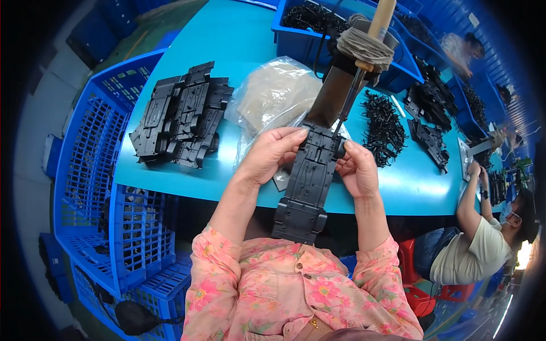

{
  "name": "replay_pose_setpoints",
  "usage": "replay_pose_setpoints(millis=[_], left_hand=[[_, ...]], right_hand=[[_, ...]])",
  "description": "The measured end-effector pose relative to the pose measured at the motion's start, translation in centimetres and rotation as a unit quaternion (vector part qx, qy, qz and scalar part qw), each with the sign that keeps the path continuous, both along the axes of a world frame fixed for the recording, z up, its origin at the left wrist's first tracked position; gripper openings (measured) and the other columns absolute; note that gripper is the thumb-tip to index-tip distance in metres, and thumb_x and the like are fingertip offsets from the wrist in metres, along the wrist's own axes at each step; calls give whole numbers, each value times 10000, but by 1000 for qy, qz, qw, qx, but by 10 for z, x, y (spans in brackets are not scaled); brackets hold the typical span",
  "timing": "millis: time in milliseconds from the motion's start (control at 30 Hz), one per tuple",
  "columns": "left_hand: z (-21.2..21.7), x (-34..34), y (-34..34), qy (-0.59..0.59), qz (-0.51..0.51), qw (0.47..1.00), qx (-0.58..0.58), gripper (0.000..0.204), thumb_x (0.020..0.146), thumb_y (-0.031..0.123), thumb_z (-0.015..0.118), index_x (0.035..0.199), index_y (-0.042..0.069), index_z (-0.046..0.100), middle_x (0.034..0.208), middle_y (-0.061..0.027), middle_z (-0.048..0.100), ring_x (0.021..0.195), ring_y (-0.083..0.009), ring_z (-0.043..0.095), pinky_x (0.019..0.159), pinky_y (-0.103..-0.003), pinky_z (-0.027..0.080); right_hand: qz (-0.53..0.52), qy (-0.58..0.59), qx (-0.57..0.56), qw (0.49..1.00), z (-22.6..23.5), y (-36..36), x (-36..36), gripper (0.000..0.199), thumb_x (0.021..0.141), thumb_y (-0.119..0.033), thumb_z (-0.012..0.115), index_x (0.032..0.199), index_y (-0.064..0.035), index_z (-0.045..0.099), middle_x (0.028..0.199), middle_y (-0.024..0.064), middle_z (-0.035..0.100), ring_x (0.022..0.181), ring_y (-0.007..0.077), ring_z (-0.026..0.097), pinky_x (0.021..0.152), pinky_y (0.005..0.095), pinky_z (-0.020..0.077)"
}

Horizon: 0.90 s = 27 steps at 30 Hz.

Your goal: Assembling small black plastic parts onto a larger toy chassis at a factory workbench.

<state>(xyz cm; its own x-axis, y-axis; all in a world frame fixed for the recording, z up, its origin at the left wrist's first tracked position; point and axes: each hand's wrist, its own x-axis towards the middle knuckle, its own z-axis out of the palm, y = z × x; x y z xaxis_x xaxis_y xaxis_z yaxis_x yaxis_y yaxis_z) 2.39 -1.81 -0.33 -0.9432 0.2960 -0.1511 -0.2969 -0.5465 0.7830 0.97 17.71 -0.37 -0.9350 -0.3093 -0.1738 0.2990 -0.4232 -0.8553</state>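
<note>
Black plastic is bridging the space between both hands: a long panel (307, 176) is lying with its far end over the turquoise table (239, 40) and its near end overhanging the edge, in front of the flowered shirt (327, 284). The left hand (273, 150) is pinching one side near the far end, thumb on top and fingers folding underneath; the right hand (358, 167) is pinching the opposite side beside a rounded lug. This paired grip is probably steadying the panel and setting its far end beneath the tool (335, 94), whose rod (354, 96) is pointing down at it; whether they are touching, I cannot tell.

Other panels (182, 119) are lying in overlapping piles to the left, and small black parts (384, 128) are lying loose to the right, seemingly so that each kind is staying within easy reach. A clear bag (278, 91) is resting between the piles and the tool, while a blue bin (289, 41) is standing behind.

As for looks, the panel is showing a matt, narrow body with fine ribs, slots and raised edges. Its near end is forming a broader, boxy section, with a tab jutting from the right side.
</note>
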Motion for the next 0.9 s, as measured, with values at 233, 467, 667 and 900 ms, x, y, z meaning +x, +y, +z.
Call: replay_pose_setpoints(millis=[233,467,667,900], left_hand=[[22,-8,9,5,-30,999,-28,262,816,224,545,949,-1,566,768,9,563,632,-24,503,576,-142,426],[10,-24,15,-11,-76,997,-21,262,796,214,576,978,24,577,790,27,571,680,-30,523,609,-173,442],[9,-25,17,-19,-71,997,-3,258,784,198,593,977,27,578,786,23,571,682,-41,526,616,-184,446],[12,-26,19,27,-86,995,47,248,801,167,568,992,8,566,869,-33,593,772,-90,555,685,-229,458]], right_hand=[[-29,11,-43,999,0,9,-4,170,821,-202,499,801,-38,535,709,31,578,575,68,512,509,161,394],[-100,47,-51,993,-2,13,-4,156,817,-206,492,780,-69,557,694,17,602,531,36,520,428,128,369],[-126,32,-47,990,1,12,-4,153,808,-201,504,747,-62,515,629,-23,515,477,8,401,417,124,284],[-100,64,-104,988,0,16,-3,162,808,-213,521,716,-81,497,582,-67,449,436,-17,318,382,111,234]])
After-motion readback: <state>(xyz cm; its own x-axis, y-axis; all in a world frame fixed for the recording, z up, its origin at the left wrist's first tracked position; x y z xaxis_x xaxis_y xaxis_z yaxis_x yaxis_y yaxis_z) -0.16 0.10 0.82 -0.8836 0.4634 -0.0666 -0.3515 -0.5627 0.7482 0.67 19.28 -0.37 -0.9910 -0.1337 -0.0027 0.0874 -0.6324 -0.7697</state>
